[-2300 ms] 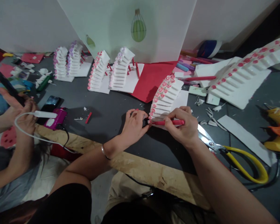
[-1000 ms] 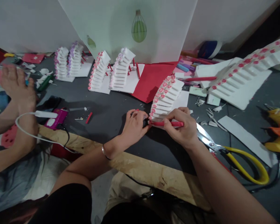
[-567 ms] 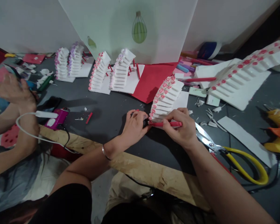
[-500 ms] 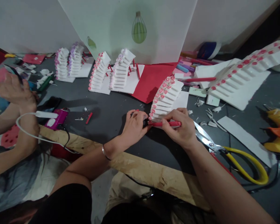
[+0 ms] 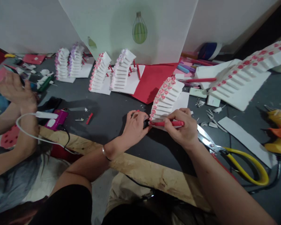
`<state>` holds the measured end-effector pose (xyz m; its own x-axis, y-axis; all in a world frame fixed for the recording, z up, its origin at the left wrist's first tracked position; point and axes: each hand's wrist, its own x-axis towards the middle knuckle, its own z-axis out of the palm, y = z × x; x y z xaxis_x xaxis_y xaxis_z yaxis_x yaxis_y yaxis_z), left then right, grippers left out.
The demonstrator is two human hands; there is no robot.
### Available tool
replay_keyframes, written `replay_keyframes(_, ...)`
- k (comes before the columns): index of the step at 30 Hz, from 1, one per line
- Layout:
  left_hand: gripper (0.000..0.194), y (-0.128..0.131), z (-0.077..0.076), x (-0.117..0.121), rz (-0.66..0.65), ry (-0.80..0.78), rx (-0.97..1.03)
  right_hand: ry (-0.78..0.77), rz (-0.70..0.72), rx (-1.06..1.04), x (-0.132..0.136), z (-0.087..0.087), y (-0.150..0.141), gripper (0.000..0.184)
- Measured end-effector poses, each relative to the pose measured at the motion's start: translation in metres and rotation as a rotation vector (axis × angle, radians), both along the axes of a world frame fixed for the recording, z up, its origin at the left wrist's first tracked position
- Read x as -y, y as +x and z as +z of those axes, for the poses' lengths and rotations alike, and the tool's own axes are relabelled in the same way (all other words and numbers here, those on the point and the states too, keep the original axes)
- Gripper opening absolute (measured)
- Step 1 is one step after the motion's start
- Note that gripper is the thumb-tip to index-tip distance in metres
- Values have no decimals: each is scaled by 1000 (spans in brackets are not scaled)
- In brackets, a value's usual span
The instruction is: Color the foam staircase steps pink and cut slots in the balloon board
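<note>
My right hand [image 5: 184, 128] is closed round a red marker [image 5: 170, 123], held almost level. Its tip points left at the lowest rosette of a small white model staircase [image 5: 165, 97]. Pink-red rosettes run up the left edge of this staircase, which stands on a white base. My left hand [image 5: 134, 126] lies to the left of the staircase foot, fingers curled. A bit of red shows above its fingers and a dark piece sits by the fingertips; what it holds I cannot make out.
Similar staircases [image 5: 99, 73] stand behind to the left, and a larger one [image 5: 244, 73] at right. Scissors with yellow handles [image 5: 248, 165], a yellow glue gun [image 5: 279, 128] and paper scraps lie on the right. A co-worker's hands [image 5: 18, 90] are at far left, near a purple charger [image 5: 58, 118].
My right hand and the marker have shifted slightly to the right. The co-worker's hand at far left has moved a little. My left hand stays in place.
</note>
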<state>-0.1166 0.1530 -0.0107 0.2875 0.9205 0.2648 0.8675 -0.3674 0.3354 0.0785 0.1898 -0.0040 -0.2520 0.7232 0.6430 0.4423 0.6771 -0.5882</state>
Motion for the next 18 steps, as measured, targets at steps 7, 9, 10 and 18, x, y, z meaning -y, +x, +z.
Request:
replay_keyframes(7,26,0,1,0,1,-6,7,-18,10,-18,0,1,1,18)
replay_keyframes(9,27,0,1,0,-5,-3,2,-7,19,-12,0,1,-1,16)
replay_keyframes(10,27,0,1,0,-7,-3,1,-1,23,-12,0,1,-1,15)
replay_keyframes(18,26,0,4,0,-6,-38,0,-13,28,3,1,-1,-4,14)
